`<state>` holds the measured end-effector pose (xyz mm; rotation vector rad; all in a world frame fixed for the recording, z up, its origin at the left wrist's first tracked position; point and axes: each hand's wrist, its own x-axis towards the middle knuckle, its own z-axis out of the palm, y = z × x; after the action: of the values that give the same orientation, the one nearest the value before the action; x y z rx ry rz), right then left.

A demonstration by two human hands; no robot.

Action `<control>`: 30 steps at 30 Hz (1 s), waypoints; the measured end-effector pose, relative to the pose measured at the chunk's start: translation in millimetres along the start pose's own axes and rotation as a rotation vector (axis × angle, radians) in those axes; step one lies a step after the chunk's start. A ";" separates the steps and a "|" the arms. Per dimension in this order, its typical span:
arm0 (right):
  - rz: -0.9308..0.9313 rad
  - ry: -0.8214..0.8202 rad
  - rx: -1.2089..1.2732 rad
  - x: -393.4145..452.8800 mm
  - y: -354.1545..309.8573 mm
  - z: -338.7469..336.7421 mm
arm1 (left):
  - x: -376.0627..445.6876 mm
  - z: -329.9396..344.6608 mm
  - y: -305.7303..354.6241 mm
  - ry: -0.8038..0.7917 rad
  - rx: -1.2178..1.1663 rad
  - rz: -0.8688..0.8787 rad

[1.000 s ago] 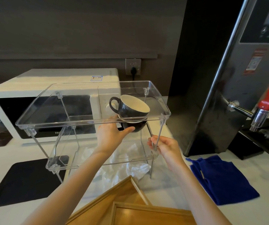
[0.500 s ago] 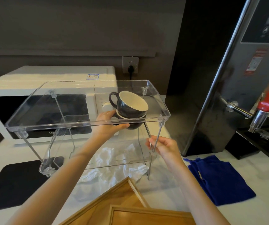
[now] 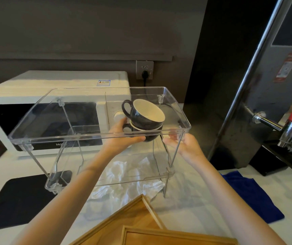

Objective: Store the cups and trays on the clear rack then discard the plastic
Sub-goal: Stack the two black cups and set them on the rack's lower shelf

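I see my left hand grasping two stacked cups at center; right hand released. Trays and plastic remain below.

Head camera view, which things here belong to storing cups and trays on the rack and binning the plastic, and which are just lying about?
Part of the job:
two stacked dark ceramic cups
clear acrylic two-tier rack
light wooden trays
crumpled clear plastic wrap

Just lying about:
white microwave
blue cloth
black mat
steel water boiler
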<state>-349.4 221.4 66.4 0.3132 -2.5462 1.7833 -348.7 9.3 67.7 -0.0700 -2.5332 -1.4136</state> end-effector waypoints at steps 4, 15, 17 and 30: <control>-0.070 -0.003 0.038 26.5 -9.8 5.5 | 7.5 -5.8 3.3 0.034 -0.173 -0.051; -0.106 0.035 0.180 49.6 -9.3 28.3 | 15.3 -6.5 -1.1 0.060 -0.271 0.014; -0.118 0.042 0.164 48.9 -11.1 26.2 | 16.4 -5.2 -1.9 0.077 -0.254 0.021; -0.136 -0.070 0.178 52.5 -11.9 13.2 | 10.0 2.2 3.6 0.257 -0.148 -0.006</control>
<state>-397.5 197.1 79.6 0.5482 -2.3486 1.9829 -358.2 12.3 71.8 0.0883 -2.2230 -1.5051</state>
